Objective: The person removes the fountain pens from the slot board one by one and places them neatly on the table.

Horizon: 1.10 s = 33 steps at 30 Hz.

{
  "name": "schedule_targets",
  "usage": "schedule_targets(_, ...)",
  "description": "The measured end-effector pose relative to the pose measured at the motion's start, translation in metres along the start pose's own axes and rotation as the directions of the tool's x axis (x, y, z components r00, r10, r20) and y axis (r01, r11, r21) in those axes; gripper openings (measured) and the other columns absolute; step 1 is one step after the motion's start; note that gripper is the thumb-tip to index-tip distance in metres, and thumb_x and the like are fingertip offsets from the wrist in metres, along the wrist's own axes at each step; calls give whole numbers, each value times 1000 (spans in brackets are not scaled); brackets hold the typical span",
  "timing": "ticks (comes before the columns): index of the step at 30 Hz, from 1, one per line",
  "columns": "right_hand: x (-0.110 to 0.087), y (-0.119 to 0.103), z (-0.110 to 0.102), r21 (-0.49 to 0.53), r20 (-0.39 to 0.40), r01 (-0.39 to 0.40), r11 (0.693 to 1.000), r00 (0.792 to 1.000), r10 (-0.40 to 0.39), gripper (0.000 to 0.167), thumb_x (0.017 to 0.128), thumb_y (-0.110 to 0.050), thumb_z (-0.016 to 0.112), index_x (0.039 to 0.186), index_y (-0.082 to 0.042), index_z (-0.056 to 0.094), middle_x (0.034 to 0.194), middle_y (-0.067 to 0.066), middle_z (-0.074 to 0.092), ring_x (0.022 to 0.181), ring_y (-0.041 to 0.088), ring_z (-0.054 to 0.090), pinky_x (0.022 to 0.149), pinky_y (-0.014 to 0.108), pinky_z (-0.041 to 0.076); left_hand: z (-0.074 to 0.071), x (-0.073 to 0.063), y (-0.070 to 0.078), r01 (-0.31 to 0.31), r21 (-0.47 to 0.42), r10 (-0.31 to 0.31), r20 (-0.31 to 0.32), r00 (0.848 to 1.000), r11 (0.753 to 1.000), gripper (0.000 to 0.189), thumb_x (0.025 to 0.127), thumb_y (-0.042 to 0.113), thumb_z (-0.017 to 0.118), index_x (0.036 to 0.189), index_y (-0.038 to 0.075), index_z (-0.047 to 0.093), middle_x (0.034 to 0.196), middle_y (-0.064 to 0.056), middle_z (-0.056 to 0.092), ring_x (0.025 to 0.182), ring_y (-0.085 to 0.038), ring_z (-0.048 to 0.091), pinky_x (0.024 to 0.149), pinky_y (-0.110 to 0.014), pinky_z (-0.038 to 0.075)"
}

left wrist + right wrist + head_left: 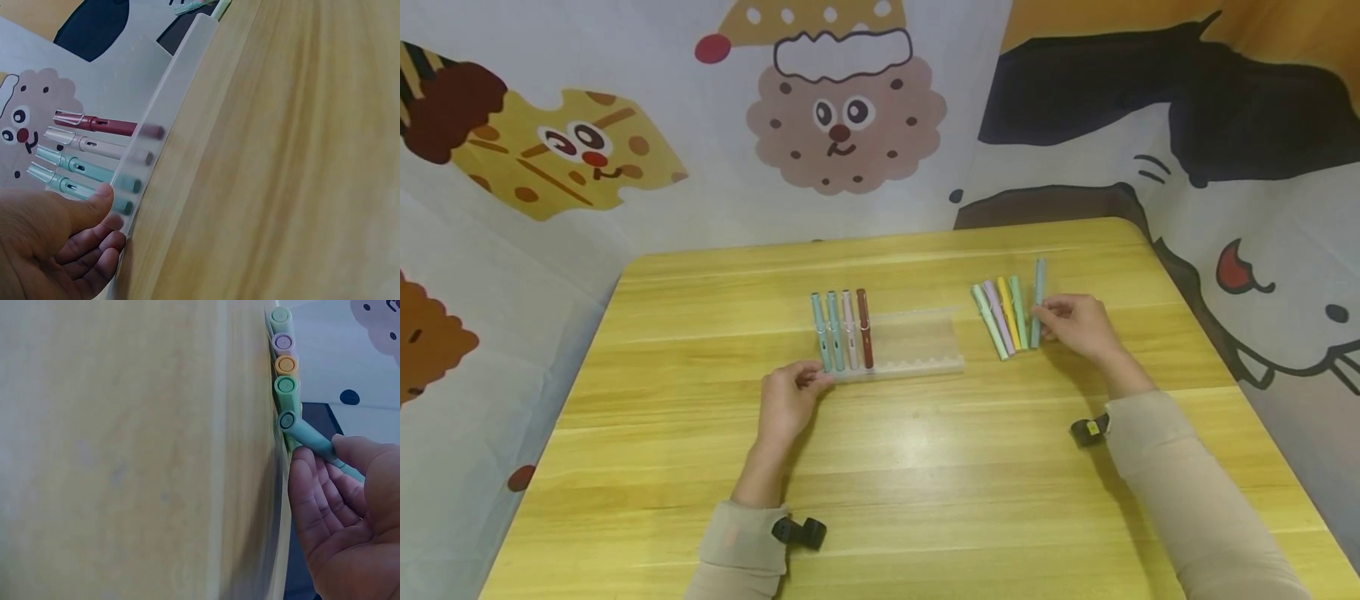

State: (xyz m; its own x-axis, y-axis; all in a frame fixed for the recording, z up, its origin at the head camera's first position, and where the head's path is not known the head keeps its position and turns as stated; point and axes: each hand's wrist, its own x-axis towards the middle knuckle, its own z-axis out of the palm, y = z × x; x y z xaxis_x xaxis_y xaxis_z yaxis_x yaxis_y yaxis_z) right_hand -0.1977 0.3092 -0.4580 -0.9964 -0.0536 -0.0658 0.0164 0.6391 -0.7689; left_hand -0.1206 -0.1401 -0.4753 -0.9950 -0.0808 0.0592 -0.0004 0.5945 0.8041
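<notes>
A clear plastic pen rack [917,337] with a notched front strip [178,75] lies on the table. Toward its left end stand two teal pens [834,329], a pale pink pen [850,329] and a dark red pen [865,329], side by side in the notches. My left hand [786,402] pinches the rack's front left corner, thumb on the strip beside the outermost teal pen. Right of the rack, my right hand [1081,327] holds a blue-grey pen [1040,283] between thumb and fingers. In the right wrist view this pen [312,439] is tilted, its near end beside a green pen [286,387].
Fanned out between rack and right hand lie a mint pen [991,323], a purple pen [1000,317], a yellow pen [1008,302] and the green pen [1018,310]. The wooden table [910,483] ends at a cartoon-printed cloth [685,221] behind.
</notes>
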Motion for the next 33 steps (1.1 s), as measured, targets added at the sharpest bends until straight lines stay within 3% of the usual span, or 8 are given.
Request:
schedule_targets(12, 9, 2, 6, -8, 71, -47, 999, 996, 48, 39, 104, -25, 61, 117, 11, 65, 98, 24, 71, 73, 18, 68, 65, 27, 61, 0, -1, 0, 1, 2, -1, 2, 1000, 1000, 24, 84, 11, 83, 103, -2, 76, 88, -11, 75, 78, -21, 71, 72, -34, 61)
schedule_targets(33, 11, 2, 7, -66, 48, -102, 993, 993, 105, 37, 101, -28, 66, 109, 8, 70, 81, 13, 71, 68, 19, 67, 60, 28, 59, 0, 0, 2, 20, 11, -20, 2, 1000, 1000, 25, 84, 12, 83, 103, -1, 76, 88, -11, 75, 78, -22, 71, 73, -35, 61)
